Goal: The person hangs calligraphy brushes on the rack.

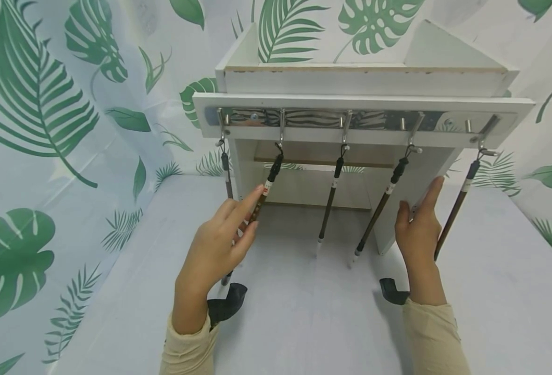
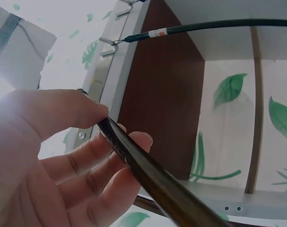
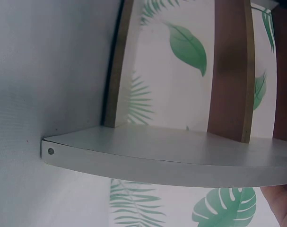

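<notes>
My left hand [image 1: 220, 237] pinches the dark handle of a calligraphy brush [image 1: 275, 169] between thumb and fingers. That brush hangs by its loop from the second hook from the left, and its shaft [image 2: 152, 177] runs diagonally through the fingers in the left wrist view. My right hand [image 1: 418, 229] grips the front edge of the white shelf's right side panel [image 1: 409, 172]. In the right wrist view only a bit of that hand [image 3: 278, 203] shows at the panel. Beside the left hand hangs the leftmost brush [image 1: 226, 169], partly hidden behind it.
More brushes hang from the metal hook rail [image 1: 313, 119], including a middle brush [image 1: 330, 200], one right of it [image 1: 381, 208], and the rightmost brush [image 1: 459, 205] near my right wrist. The white shelf [image 1: 351, 80] stands on a pale surface [image 1: 299, 312] before a leaf-patterned backdrop [image 1: 130, 78].
</notes>
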The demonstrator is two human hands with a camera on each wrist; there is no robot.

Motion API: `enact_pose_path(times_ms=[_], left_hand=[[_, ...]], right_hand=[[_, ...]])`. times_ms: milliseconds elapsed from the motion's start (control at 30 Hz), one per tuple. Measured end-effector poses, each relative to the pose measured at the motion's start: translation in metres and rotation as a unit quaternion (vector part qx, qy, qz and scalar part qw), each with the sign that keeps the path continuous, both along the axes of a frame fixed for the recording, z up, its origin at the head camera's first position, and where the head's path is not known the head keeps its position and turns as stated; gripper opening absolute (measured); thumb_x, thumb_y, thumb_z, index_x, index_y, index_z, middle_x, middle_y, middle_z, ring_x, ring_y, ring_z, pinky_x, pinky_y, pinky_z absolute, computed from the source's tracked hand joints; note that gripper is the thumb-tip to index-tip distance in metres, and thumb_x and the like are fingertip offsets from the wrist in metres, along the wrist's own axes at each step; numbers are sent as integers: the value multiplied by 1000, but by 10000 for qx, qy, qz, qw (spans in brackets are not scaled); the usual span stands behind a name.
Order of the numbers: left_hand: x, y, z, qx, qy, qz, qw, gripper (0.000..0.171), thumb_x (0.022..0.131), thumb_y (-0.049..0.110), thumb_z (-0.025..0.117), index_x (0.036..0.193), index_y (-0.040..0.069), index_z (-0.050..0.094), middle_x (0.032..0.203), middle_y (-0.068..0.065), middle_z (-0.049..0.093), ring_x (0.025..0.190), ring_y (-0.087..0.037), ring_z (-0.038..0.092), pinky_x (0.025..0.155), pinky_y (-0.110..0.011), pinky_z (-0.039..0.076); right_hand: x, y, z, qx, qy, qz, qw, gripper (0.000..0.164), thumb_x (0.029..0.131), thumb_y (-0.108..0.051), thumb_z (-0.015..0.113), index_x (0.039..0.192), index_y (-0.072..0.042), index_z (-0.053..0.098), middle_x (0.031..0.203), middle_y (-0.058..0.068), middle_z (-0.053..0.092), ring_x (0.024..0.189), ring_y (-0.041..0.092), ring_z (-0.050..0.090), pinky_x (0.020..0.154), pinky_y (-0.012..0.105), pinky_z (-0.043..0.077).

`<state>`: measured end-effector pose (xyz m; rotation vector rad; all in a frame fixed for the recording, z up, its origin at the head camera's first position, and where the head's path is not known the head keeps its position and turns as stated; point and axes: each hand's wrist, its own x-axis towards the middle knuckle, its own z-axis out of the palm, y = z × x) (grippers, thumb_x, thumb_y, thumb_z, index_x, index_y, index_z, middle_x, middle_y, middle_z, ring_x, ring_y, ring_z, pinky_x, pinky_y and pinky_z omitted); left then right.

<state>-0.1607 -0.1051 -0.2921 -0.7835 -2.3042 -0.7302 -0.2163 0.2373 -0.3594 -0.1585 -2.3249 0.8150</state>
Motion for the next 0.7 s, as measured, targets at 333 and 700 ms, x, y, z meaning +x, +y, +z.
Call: enact_pose_path(times_ms=[333, 700], left_hand=[[0, 0, 0, 27, 107, -115, 9999, 60, 82, 3, 62, 137, 14, 41, 84, -5, 53, 67, -8, 58, 53, -16, 46], [-1, 1, -1, -13, 181, -140, 9997, 60, 82, 1, 60, 137, 14, 40, 84, -5, 54, 65, -10, 56, 50, -16, 43]], right_hand=[[0, 1, -1, 13, 38, -9, 10000, 66, 96, -15, 40, 145, -12, -3, 137, 32, 35, 107, 56, 47, 79, 64, 42], [0, 0, 1, -1, -12, -21, 10000, 66, 96, -14, 41, 145, -13, -3, 138, 32, 35, 108, 56, 46, 81, 64, 42]])
